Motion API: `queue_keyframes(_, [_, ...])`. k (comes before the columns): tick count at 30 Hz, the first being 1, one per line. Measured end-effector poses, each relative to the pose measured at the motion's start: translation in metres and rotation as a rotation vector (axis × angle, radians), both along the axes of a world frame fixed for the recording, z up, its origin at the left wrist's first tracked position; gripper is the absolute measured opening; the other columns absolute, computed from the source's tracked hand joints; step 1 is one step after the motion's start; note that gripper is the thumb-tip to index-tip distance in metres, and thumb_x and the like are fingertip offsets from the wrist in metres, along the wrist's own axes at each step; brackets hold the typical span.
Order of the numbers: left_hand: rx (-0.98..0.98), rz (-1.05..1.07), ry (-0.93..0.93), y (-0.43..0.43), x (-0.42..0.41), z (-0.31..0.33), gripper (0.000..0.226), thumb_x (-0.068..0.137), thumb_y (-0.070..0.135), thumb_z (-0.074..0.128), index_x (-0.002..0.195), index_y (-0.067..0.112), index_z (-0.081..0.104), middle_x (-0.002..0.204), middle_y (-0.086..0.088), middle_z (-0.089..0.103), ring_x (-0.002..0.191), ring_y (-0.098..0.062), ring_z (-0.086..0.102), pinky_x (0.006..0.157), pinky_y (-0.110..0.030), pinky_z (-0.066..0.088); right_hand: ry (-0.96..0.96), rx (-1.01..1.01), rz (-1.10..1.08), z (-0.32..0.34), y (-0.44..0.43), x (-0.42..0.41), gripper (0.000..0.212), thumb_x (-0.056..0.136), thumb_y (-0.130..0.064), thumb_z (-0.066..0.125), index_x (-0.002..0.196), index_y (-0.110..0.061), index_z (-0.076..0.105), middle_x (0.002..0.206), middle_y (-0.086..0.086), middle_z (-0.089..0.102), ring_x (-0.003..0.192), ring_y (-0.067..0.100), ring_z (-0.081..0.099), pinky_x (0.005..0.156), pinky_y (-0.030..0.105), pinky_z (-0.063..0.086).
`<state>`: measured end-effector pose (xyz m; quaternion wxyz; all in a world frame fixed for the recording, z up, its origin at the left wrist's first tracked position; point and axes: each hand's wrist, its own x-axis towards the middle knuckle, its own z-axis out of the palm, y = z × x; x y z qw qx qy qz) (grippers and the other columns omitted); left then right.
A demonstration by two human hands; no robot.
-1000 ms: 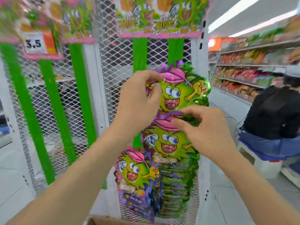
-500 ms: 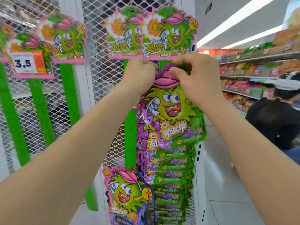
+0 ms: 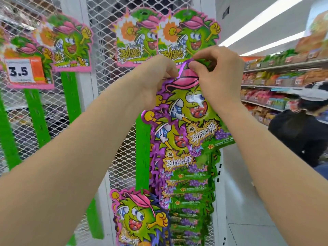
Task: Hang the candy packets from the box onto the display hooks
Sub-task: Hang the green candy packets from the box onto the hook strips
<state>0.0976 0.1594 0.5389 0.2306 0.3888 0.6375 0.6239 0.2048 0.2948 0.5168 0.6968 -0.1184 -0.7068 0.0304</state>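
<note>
Two hands are up at the rack, so left to right we go. Well out left of the grip, an orange-and-white paper price tag (image 3: 21, 71) reading 3.5 hangs on the white wire-mesh panel (image 3: 106, 41). Closer in, a bright green plastic hanging strip (image 3: 142, 148) runs down just left of the load. Now the left hand (image 3: 156, 82): fingers curled in on the upper left edge of the glossy green-and-purple foil candy packets (image 3: 188, 112), steadying them by the look of it. Right beside it, the right hand (image 3: 220, 77) pinches the purple top tab between thumb and forefinger, and it sits higher, nearer the hanging point. The bunch drops straight down from that pinch, long axis vertical, packets overlapping like tiles. Just above the pinch is a pink-edged cardboard header card (image 3: 190, 36). The display hook? Hidden behind knuckles and card, I cannot tell. My read: the tab must travel up and back from the right-hand pinch. Far right, a person in black (image 3: 300, 135) by stocked shelves (image 3: 276, 67).
</note>
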Motion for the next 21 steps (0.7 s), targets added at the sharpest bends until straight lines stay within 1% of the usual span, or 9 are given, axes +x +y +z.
queue_keyframes(1, [-0.002,-0.022,-0.013,0.003,-0.003,0.000,0.034,0.064,0.029,0.078,0.092,0.013,0.068,0.112,-0.010,0.063,0.099,-0.032,0.060,0.105,-0.041,0.043,0.009,0.000,0.006,0.001,0.002,-0.001,0.014,0.084,-0.030,0.082,0.095,-0.021,0.082,0.091,-0.010,0.076,0.082,0.004,0.067,0.080,0.021,0.053])
queue_keyframes(3, [0.013,-0.058,-0.029,0.011,-0.009,0.001,0.055,0.063,0.035,0.085,0.112,0.014,0.074,0.135,-0.011,0.070,0.128,-0.035,0.064,0.112,-0.054,0.047,0.023,0.004,0.021,0.002,0.004,-0.002,0.014,0.083,-0.029,0.083,0.094,-0.020,0.082,0.092,-0.008,0.076,0.082,0.005,0.068,0.079,0.019,0.051])
queue_keyframes(5, [0.003,-0.050,-0.011,0.017,-0.009,0.002,0.057,0.072,0.048,0.086,0.119,0.017,0.075,0.135,-0.007,0.073,0.130,-0.031,0.066,0.112,-0.053,0.050,0.035,0.025,0.028,0.003,0.003,-0.004,0.015,0.082,-0.027,0.083,0.094,-0.018,0.082,0.093,-0.007,0.076,0.084,0.005,0.068,0.079,0.017,0.050])
queue_keyframes(7, [-0.028,-0.021,-0.026,0.022,-0.008,0.001,0.080,0.062,0.061,0.087,0.129,0.020,0.072,0.140,-0.002,0.070,0.133,-0.028,0.063,0.112,-0.053,0.048,0.043,0.043,0.029,0.005,0.003,-0.005,0.015,0.082,-0.027,0.083,0.094,-0.017,0.082,0.094,-0.007,0.076,0.084,0.001,0.065,0.079,0.013,0.047])
queue_keyframes(9, [-0.033,-0.008,-0.055,0.026,-0.005,-0.001,0.091,0.062,0.064,0.083,0.141,0.023,0.065,0.149,-0.002,0.062,0.137,-0.028,0.057,0.115,-0.055,0.044,0.038,0.050,0.035,0.006,0.003,-0.006,0.015,0.082,-0.028,0.083,0.094,-0.017,0.082,0.095,-0.006,0.076,0.084,0.000,0.064,0.080,0.016,0.049])
queue_keyframes(12, [0.002,0.009,-0.077,0.028,-0.001,-0.002,0.085,0.072,0.057,0.080,0.146,0.019,0.060,0.149,-0.008,0.060,0.135,-0.032,0.058,0.114,-0.052,0.047,0.013,0.069,0.016,0.006,0.003,-0.008,0.014,0.084,-0.027,0.081,0.094,-0.017,0.082,0.097,-0.003,0.075,0.088,0.007,0.066,0.082,0.016,0.048])
queue_keyframes(16, [0.059,0.047,-0.017,0.027,-0.001,-0.005,0.060,0.102,0.042,0.068,0.150,0.009,0.053,0.153,-0.012,0.056,0.138,-0.031,0.057,0.117,-0.047,0.046,-0.028,0.096,-0.048,-0.004,0.002,-0.007,0.012,0.087,-0.023,0.079,0.097,-0.017,0.082,0.098,0.003,0.072,0.090,0.010,0.061,0.087,-0.001,0.031])
queue_keyframes(19, [0.051,0.092,0.022,0.023,-0.001,-0.009,0.047,0.099,0.035,0.075,0.136,0.010,0.063,0.142,-0.009,0.065,0.127,-0.028,0.062,0.112,-0.044,0.051,-0.049,0.091,-0.051,-0.018,-0.002,-0.002,0.012,0.089,-0.020,0.078,0.100,-0.016,0.081,0.100,0.004,0.069,0.092,0.005,0.055,0.085,-0.001,0.030])
queue_keyframes(21, [0.059,0.121,0.138,0.025,-0.005,-0.013,0.027,0.097,0.027,0.078,0.118,0.014,0.069,0.121,-0.007,0.072,0.116,-0.024,0.067,0.100,-0.036,0.057,-0.077,0.072,-0.056,-0.028,-0.004,0.000,0.014,0.091,-0.018,0.077,0.105,-0.015,0.079,0.103,0.006,0.068,0.094,0.007,0.056,0.086,0.001,0.031])
